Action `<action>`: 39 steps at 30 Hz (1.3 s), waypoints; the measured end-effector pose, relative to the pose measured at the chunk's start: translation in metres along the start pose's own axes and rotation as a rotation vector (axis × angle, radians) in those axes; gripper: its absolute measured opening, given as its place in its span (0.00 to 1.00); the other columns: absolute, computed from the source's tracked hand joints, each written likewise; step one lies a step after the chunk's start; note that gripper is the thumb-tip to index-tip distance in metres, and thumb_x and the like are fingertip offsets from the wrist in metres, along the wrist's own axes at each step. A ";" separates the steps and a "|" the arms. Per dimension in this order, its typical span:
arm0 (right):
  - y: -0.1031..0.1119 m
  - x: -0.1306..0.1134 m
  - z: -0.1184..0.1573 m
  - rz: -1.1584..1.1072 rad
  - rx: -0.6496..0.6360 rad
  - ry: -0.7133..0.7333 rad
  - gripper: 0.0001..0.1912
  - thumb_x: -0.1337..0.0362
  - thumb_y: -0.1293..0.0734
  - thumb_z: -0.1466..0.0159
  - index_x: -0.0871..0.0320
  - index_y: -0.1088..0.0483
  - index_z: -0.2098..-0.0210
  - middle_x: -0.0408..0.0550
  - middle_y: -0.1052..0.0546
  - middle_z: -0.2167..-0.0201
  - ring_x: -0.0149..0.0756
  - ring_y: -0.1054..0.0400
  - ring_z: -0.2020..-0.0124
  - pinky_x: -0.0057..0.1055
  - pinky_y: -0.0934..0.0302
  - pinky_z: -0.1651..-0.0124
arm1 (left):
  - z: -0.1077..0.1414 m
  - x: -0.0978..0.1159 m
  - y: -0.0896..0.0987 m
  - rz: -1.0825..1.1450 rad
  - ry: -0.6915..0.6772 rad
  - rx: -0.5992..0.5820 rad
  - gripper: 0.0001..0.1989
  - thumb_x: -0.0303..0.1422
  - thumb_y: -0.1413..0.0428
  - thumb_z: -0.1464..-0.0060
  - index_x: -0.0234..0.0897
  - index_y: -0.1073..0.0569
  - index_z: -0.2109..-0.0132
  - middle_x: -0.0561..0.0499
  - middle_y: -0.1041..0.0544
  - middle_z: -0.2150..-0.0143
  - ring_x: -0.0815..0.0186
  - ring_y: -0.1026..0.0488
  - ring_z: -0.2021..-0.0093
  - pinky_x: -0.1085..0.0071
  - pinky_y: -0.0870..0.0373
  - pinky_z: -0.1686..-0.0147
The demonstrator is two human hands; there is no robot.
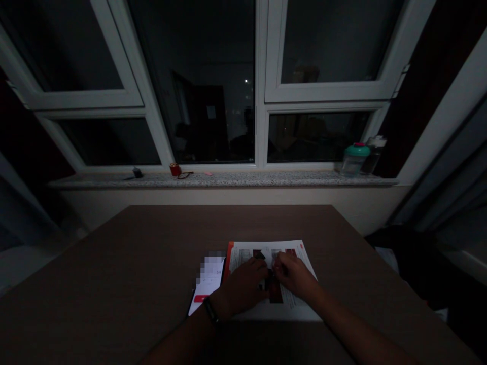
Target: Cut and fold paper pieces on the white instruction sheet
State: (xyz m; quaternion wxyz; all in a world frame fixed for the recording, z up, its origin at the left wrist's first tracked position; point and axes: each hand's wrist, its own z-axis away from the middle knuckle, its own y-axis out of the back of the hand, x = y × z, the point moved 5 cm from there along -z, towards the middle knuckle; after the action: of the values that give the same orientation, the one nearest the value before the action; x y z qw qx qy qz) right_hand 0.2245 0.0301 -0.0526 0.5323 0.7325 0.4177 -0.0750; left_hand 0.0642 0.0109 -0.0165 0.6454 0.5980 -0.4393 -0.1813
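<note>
Left hand (pixel 243 286): lay on the printed sheet (pixel 247 258), fingers pressed together.
Right hand (pixel 292 276): fingertips (pixel 277 268) gathered, apparently pinching a small dark piece (pixel 271 272); dim view, so uncertain.
Sheet: on a brown table (pixel 152 253), just beside a smartphone (pixel 207 284).
Beyond: granite windowsill (pixel 228 180) bearing two bottles (pixel 361 157).

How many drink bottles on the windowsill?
2. A clear bottle with a teal lid stands near the right end of the granite windowsill, and a taller clear bottle stands just behind it, to its right.
</note>
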 end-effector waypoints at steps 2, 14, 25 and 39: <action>0.000 0.000 -0.001 -0.019 -0.006 -0.012 0.08 0.74 0.40 0.41 0.54 0.39 0.70 0.43 0.28 0.71 0.36 0.32 0.67 0.28 0.43 0.64 | 0.000 0.000 0.000 -0.004 -0.005 0.005 0.17 0.32 0.36 0.44 0.38 0.30 0.49 0.45 0.30 0.44 0.55 0.36 0.40 0.58 0.41 0.38; 0.012 0.011 -0.002 0.018 0.228 -0.151 0.07 0.68 0.39 0.39 0.53 0.41 0.72 0.42 0.31 0.76 0.34 0.36 0.74 0.28 0.45 0.69 | 0.002 -0.001 0.000 -0.007 0.029 0.030 0.19 0.30 0.37 0.43 0.38 0.30 0.46 0.44 0.31 0.39 0.54 0.37 0.37 0.57 0.39 0.37; 0.006 -0.001 -0.001 -0.179 -0.028 -0.045 0.06 0.69 0.34 0.40 0.55 0.36 0.71 0.40 0.30 0.75 0.33 0.36 0.72 0.27 0.44 0.69 | 0.001 -0.006 -0.009 -0.077 0.057 0.056 0.22 0.27 0.42 0.39 0.37 0.34 0.39 0.41 0.36 0.34 0.53 0.40 0.33 0.54 0.43 0.34; 0.011 -0.004 0.002 -0.239 -0.050 0.106 0.09 0.74 0.32 0.43 0.55 0.34 0.70 0.44 0.27 0.65 0.38 0.32 0.59 0.34 0.40 0.55 | 0.000 -0.004 -0.009 -0.101 0.037 0.053 0.16 0.29 0.44 0.38 0.38 0.33 0.44 0.43 0.34 0.37 0.54 0.39 0.35 0.55 0.41 0.36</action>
State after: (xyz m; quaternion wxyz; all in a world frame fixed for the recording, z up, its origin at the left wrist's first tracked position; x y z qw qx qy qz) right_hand 0.2299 0.0255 -0.0435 0.5148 0.6669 0.5314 -0.0888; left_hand 0.0646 0.0117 -0.0258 0.6272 0.6397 -0.4013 -0.1908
